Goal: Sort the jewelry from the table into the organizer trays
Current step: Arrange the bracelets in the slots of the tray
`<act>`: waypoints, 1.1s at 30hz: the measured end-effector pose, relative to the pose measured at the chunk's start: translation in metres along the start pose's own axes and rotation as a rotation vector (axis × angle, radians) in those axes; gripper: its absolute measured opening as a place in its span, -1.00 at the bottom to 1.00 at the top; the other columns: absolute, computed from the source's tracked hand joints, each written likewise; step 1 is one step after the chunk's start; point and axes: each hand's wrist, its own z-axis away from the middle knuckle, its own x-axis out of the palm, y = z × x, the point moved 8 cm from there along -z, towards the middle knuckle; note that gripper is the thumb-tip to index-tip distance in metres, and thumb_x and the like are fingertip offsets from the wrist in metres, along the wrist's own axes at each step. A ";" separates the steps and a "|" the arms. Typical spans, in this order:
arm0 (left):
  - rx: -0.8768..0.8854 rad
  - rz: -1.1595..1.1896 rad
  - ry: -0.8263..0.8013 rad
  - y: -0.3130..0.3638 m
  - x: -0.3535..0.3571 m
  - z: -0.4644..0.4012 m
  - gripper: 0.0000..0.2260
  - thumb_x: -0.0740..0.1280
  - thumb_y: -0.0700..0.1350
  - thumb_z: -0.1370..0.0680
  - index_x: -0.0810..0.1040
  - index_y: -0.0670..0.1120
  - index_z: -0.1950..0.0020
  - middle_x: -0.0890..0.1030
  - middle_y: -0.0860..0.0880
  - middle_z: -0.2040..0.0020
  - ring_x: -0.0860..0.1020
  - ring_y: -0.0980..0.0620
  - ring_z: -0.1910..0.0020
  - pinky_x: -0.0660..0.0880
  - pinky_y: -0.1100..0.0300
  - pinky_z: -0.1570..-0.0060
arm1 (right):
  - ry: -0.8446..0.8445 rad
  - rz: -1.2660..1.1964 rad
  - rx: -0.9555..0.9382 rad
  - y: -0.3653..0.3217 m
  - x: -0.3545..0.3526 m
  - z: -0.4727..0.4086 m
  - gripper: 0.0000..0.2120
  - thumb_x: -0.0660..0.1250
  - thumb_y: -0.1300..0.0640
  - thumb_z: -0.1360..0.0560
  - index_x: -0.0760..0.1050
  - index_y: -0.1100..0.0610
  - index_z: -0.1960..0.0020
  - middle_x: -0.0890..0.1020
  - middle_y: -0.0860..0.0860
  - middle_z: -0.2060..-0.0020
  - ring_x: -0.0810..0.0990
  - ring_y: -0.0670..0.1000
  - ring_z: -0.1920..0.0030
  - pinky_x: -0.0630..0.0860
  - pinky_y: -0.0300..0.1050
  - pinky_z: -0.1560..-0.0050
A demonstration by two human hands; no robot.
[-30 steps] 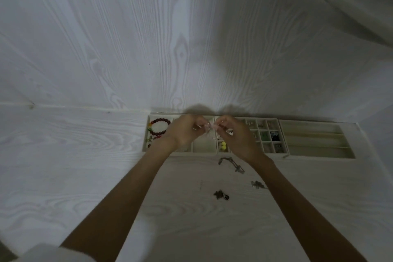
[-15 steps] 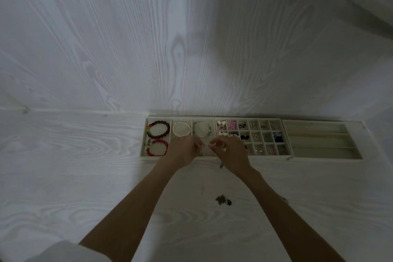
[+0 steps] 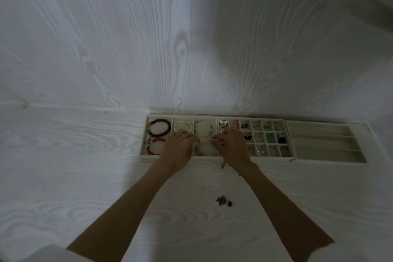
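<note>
lowered since the earlier frame, both hands, left hand [image 3: 180,147] and right hand [image 3: 230,148], fingers curled, pinch a thin bracelet [image 3: 205,141] between them, spreading it over the bracelet tray's [image 3: 146,132] near compartment to lay it flat.

left hand [image 3: 178,148] and right hand [image 3: 231,147] covering front tray compartments [image 3: 205,149], fingertip contents unreadable, small dark pieces [image 3: 223,201] indistinct

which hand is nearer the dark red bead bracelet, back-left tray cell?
Left. The left hand sits just right of the dark red bracelet, over the same tray's front middle. The right hand is farther right, at the seam with the small-cell tray.
</note>
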 end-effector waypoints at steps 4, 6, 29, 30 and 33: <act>0.229 -0.098 -0.078 0.020 0.008 0.014 -0.70 0.26 -0.19 -0.36 0.63 0.00 -0.04 0.65 0.05 -0.04 0.59 -0.04 -0.07 0.51 0.05 -0.05 | 0.104 0.038 -0.161 -0.008 -0.018 0.011 -0.66 0.09 0.03 -0.55 0.63 0.11 0.01 0.64 0.06 0.06 0.59 0.14 0.01 0.53 0.05 0.05; 0.280 -0.159 -0.149 0.024 0.015 0.017 -0.64 0.13 -0.07 -0.39 0.63 0.04 -0.06 0.64 0.07 -0.07 0.59 -0.03 -0.09 0.52 0.05 -0.09 | 0.098 0.202 -0.302 -0.011 -0.018 0.022 -0.66 0.07 0.05 -0.55 0.61 0.06 -0.05 0.63 0.02 -0.03 0.57 0.12 -0.10 0.44 0.05 -0.12; 0.259 -0.258 -0.160 0.010 -0.009 0.015 -0.58 0.04 -0.05 -0.44 0.63 0.02 -0.11 0.65 0.04 -0.11 0.59 -0.04 -0.15 0.50 -0.02 -0.14 | 0.015 0.127 -0.393 -0.007 -0.054 0.029 -0.39 -0.21 -0.09 -0.64 0.58 0.13 -0.03 0.64 0.05 0.09 0.58 0.07 0.03 0.45 -0.05 -0.12; 0.269 -0.270 -0.186 0.012 -0.007 0.016 -0.58 0.05 -0.05 -0.44 0.63 0.02 -0.10 0.65 0.04 -0.10 0.60 -0.04 -0.14 0.51 -0.01 -0.13 | -0.022 0.200 -0.457 -0.011 -0.043 0.036 -0.41 -0.21 -0.07 -0.64 0.59 0.11 -0.08 0.66 0.03 0.02 0.60 0.07 -0.04 0.44 -0.01 -0.20; 0.292 -0.305 -0.276 0.019 0.005 0.016 -0.56 0.06 -0.01 -0.40 0.64 0.04 -0.12 0.66 0.02 -0.10 0.61 -0.06 -0.13 0.52 -0.03 -0.10 | -0.121 0.366 -0.544 -0.018 -0.007 0.050 -0.45 -0.18 -0.05 -0.64 0.57 0.03 -0.18 0.62 -0.01 -0.16 0.54 0.08 -0.24 0.27 0.10 -0.37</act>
